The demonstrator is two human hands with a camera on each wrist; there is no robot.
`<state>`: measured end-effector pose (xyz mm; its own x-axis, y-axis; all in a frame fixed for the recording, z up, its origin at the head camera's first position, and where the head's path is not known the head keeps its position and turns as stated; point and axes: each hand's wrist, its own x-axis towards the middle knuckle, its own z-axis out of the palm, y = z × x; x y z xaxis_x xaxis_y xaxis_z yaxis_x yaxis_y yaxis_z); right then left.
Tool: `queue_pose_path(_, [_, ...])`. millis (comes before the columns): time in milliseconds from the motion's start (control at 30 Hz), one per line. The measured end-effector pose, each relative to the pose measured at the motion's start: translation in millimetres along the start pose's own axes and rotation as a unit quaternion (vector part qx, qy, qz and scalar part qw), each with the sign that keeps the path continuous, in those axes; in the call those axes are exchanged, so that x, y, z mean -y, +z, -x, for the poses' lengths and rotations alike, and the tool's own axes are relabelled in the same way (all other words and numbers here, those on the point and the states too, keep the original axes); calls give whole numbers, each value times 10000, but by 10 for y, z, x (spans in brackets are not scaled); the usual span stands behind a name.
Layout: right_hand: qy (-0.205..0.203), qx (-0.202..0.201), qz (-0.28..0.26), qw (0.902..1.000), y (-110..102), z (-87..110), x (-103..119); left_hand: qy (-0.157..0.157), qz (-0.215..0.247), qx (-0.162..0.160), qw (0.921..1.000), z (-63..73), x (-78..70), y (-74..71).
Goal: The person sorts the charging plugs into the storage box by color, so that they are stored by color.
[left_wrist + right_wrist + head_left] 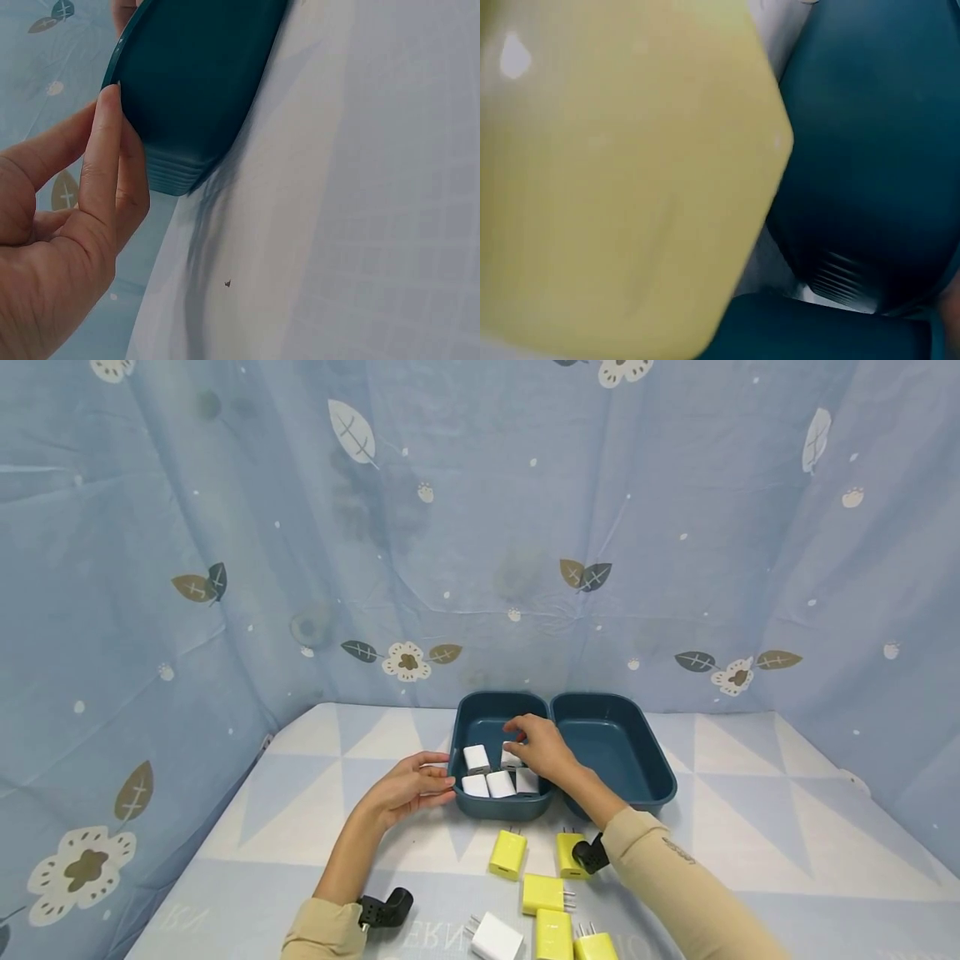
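Two dark teal bins stand side by side, the left bin [491,807] and the right bin [611,752]. My left hand [405,789] holds the left bin at its left side; in the left wrist view that hand [82,195] has a fingertip at the rim and another finger bent beneath it. Inside the left bin are several white charger plugs [500,784]. My right hand [546,747] reaches in over them, thumb and forefinger apart. The thumb overlaps a white charger plug [510,760] at the back; whether they touch is hard to tell.
Several yellow charger plugs [508,854] lie on the table before the bins, with a white charger plug [497,937] among them. A yellow plug [630,180] fills much of the right wrist view. A patterned blue curtain [480,527] hangs behind the table.
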<state>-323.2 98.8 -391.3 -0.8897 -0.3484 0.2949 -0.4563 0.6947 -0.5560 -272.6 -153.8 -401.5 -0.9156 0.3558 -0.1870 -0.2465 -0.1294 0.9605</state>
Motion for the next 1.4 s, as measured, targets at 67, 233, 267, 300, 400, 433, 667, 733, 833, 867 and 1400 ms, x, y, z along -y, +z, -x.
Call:
queue_pose_path(67, [-22, 15, -44, 10000, -10, 19, -1, 6, 0, 6, 10000, 1, 0, 1])
queue_pose_path(233, [-280, -44, -222, 9994, -57, 88, 1, 62, 43, 88, 9999, 1, 7, -2])
queue_pose_path(267, [-362, -61, -263, 9990, -69, 107, 5, 73, 49, 108, 9999, -2, 9, -4])
queue_pose_path(300, [-450, -74, -300, 9985, -80, 128, 9, 87, 52, 133, 9999, -2, 11, -5])
queue_pose_path(400, [-626, -93, -506, 9967, -113, 194, 27, 84, 58, 148, 9998, -5, 10, -7])
queue_pose_path(433, [-670, -97, -568, 9961, -124, 220, 35, 81, 53, 146, 9998, -6, 9, -7])
queue_pose_path(667, [-882, -127, -958, 9914, -202, 433, 131, 28, 10, 75, 10000, -14, 2, -3])
queue_pose_path(733, [-988, -55, -1095, 9890, -222, 508, 161, 17, -5, 69, 10000, -14, 5, -3])
queue_pose_path(833, [-1152, 179, -1392, 9834, -243, 622, 214, 12, -30, 59, 10000, -15, 12, -10])
queue_pose_path(867, [-1214, 267, -1496, 9809, -248, 659, 234, 21, -45, 68, 10000, -16, 13, -12])
queue_pose_path(1400, [-1880, 1713, -2051, 9451, -189, 1133, 453, 52, -80, 66, 9999, -29, 39, -32])
